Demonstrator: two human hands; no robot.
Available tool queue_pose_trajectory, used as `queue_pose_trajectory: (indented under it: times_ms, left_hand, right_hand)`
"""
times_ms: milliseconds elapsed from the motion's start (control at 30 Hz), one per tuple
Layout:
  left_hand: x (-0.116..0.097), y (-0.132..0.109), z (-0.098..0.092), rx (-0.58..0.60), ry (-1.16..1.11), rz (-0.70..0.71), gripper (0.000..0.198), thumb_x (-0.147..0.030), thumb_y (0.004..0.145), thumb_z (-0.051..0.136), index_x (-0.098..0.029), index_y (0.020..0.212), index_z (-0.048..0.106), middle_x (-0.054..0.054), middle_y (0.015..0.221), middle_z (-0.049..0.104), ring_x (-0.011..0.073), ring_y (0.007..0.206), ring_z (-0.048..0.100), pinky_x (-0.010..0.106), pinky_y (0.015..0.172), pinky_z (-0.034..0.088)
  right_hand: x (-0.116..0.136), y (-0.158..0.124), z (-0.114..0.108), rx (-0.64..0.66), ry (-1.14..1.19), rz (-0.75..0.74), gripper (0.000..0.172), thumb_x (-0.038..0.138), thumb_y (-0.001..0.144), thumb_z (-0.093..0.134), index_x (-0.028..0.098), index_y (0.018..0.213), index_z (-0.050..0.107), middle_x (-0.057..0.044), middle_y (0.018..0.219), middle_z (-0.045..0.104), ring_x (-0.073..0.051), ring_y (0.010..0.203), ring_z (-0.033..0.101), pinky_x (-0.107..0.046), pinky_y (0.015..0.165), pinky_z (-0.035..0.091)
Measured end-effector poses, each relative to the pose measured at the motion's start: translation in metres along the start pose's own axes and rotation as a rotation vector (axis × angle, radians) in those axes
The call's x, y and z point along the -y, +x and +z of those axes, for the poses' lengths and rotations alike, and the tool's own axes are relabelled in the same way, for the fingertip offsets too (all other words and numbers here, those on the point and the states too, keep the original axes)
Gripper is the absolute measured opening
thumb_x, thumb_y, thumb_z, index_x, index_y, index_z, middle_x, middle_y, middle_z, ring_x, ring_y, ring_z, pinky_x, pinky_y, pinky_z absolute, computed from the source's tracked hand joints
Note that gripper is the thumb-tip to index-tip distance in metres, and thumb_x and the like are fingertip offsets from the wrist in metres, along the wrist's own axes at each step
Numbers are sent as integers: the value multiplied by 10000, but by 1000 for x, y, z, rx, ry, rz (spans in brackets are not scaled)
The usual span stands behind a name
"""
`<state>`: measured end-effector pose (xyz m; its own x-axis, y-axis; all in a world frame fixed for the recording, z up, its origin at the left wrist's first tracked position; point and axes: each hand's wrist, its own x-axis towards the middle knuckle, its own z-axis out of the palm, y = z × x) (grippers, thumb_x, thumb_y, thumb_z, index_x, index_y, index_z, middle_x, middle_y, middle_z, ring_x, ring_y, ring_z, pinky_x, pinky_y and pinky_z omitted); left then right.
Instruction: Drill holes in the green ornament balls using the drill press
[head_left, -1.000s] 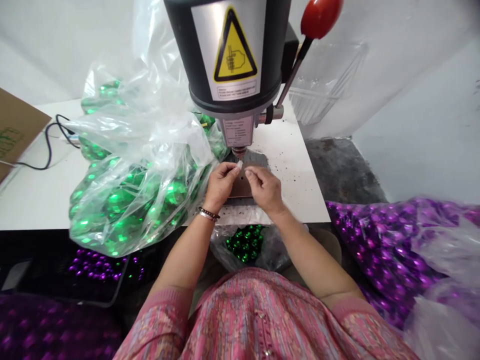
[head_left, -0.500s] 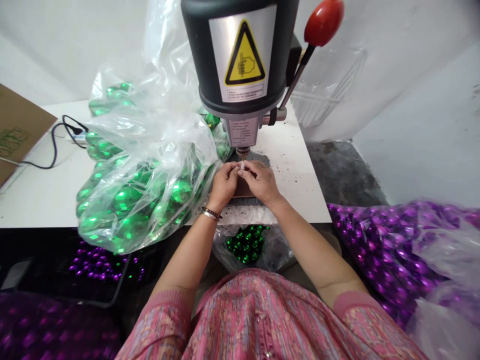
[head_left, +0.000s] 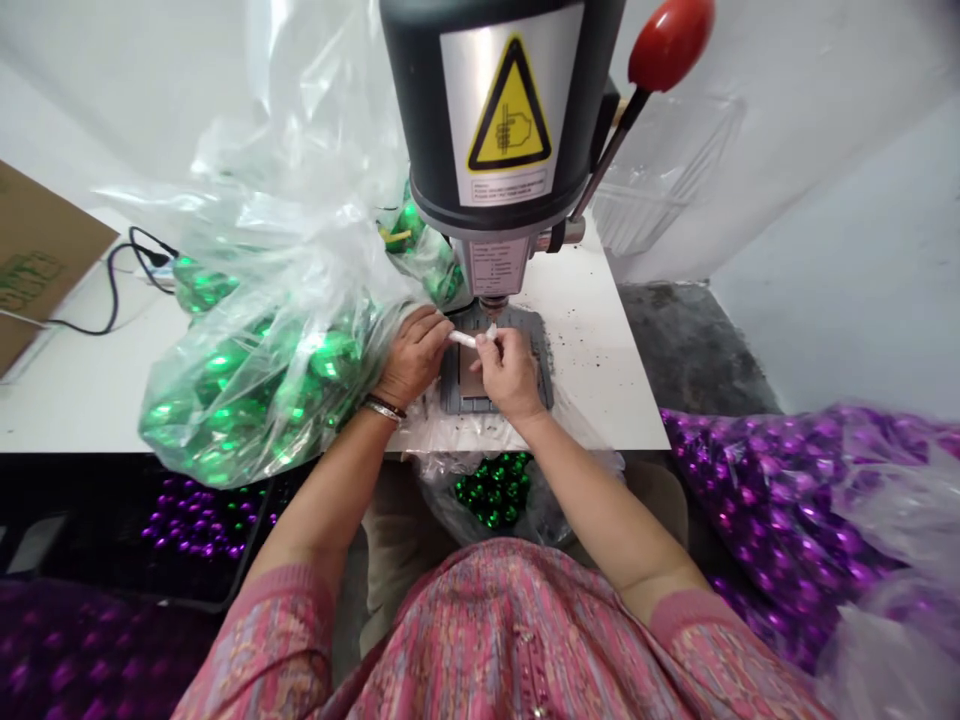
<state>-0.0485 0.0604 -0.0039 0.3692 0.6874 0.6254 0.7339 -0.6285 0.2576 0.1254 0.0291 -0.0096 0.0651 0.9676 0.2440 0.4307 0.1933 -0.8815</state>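
Note:
A short white strip [head_left: 466, 340], perhaps plastic or paper, runs between my hands above a grey metal fixture plate [head_left: 536, 350]. My right hand [head_left: 510, 375] pinches its right end between finger and thumb. My left hand [head_left: 412, 358] lies to the left, with fingertips at the strip's left end, and I cannot tell whether they grip it. The plate carries a copper-coloured insert [head_left: 471, 375], partly hidden by my right hand. Directly above stands the black drill-press head [head_left: 502, 110], with its chuck tip [head_left: 492, 305] just above the strip.
A clear bag of green baubles [head_left: 247, 385] presses against my left hand on the white table [head_left: 592, 340], which is scattered with dark specks. A red-knobbed lever [head_left: 670, 42] rises right. Bagged purple baubles [head_left: 772, 500] lie right; green baubles [head_left: 491, 490] sit below the table edge.
My hands have drawn apart, with the left moving left, and more of the white strip now shows between them. The view has shifted slightly, and the grey plate is more exposed.

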Motion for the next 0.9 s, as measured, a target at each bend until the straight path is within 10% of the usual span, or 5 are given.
queue_pose_trajectory:
  times_ms: [167,400,500,700,900]
  left_hand:
    - [-2,17,-21,210,-162,-21,261,-308,969,446,-182,961,675,88,919,703,186,862,646,326,802,528]
    - [-5,54,-33,537,-136,-122,269,-256,880,501,-211,616,531,23,605,550,166,603,523,300,650,427]
    - [-4,69,-31,608,-172,-164,286,-224,822,552,-216,546,476,1,549,491,151,545,487,292,620,399]
    - [-2,71,-33,516,-283,-208,99,-188,825,512,-213,770,590,17,752,618,163,723,581,274,730,465]
    - [-12,24,-41,262,-235,-118,234,-229,847,531,-197,1071,590,81,1048,668,218,1010,623,367,939,502]
  right_hand:
    - [3,-12,3,12,84,38,520,597,988,240,160,1028,518,-23,738,683,-90,586,657,-206,576,504]
    - [4,-35,-17,22,-72,-201,326,390,963,460,185,1110,667,-134,1214,685,-186,1187,644,-338,1035,537]
    - [10,-23,-5,134,-345,-362,433,276,993,346,162,1334,586,-151,1415,573,-198,1278,595,-314,973,566]
    - [26,1,9,181,-570,-279,463,271,1015,268,137,1354,554,-157,1242,658,-187,1001,678,-274,778,538]
    - [49,3,4,162,-638,-131,477,353,1027,229,122,1127,635,-163,1019,692,-186,847,655,-253,674,466]
